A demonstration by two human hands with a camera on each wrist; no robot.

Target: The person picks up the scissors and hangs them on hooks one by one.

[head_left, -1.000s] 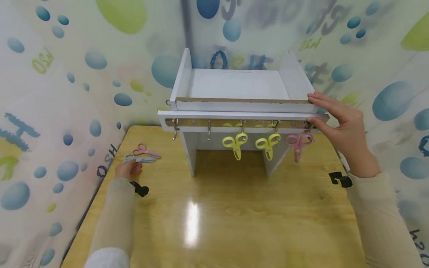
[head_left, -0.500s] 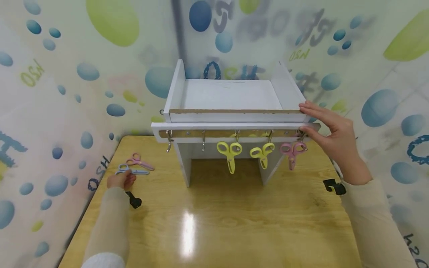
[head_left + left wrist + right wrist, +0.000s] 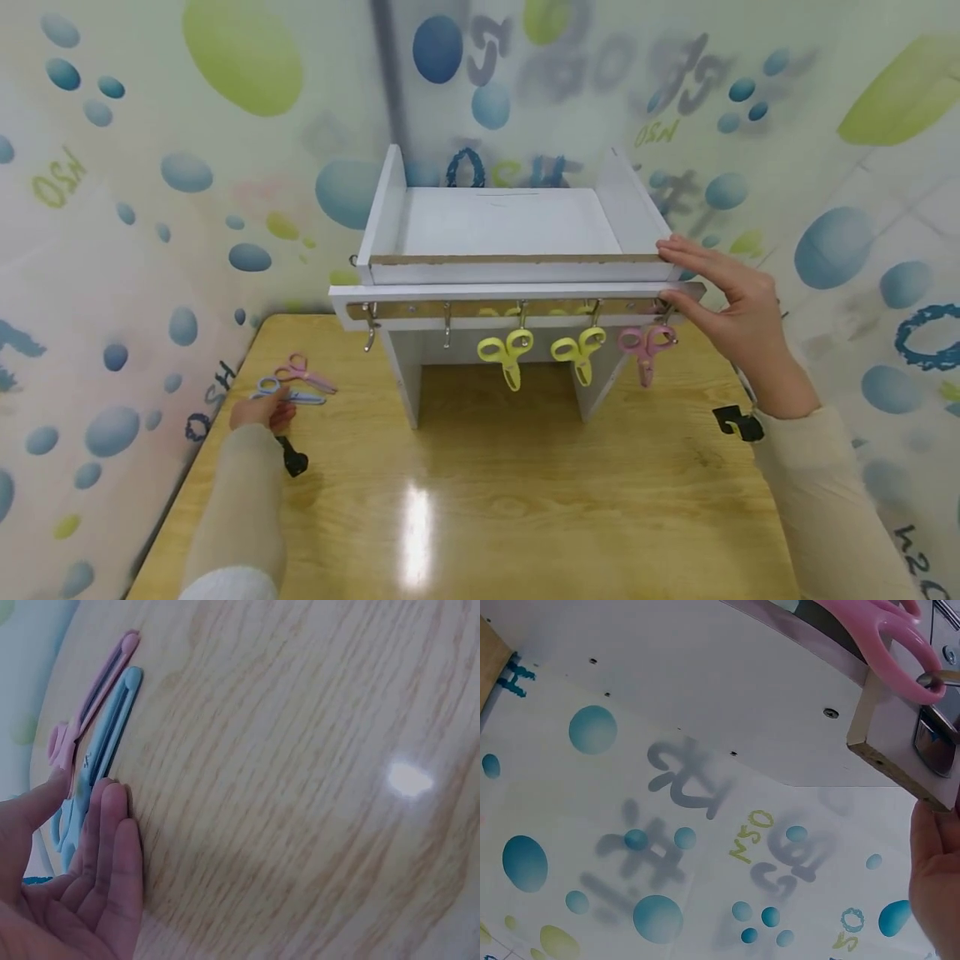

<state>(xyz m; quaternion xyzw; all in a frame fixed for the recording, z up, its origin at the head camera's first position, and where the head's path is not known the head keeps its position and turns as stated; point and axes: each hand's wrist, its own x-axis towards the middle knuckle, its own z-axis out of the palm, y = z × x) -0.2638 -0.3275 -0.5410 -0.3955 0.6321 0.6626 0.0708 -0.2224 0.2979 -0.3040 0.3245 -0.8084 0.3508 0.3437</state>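
Note:
My left hand (image 3: 262,410) is low over the table at the left. Its thumb and fingers pinch the handle part of the light blue scissors (image 3: 94,761), which lie flat. Just behind them lie pink scissors (image 3: 307,372). My right hand (image 3: 738,321) grips the right end of a white wooden rack (image 3: 517,271), thumb at the front rail and fingers on the upper edge. From the rail's hooks hang two yellow scissors, one pair (image 3: 508,358) left of the other (image 3: 579,354). Pink scissors (image 3: 907,656) hang on the rightmost hook beside my right thumb.
Two hooks at the rail's left end, the outer hook (image 3: 369,325) and the inner hook (image 3: 447,325), carry nothing. The rack stands on a wooden table (image 3: 510,500) near a patterned wall (image 3: 300,125).
The head view has shifted, so the scene sits lower and further left. Both hands keep about the same places, left at the blue scissors, right on the rack.

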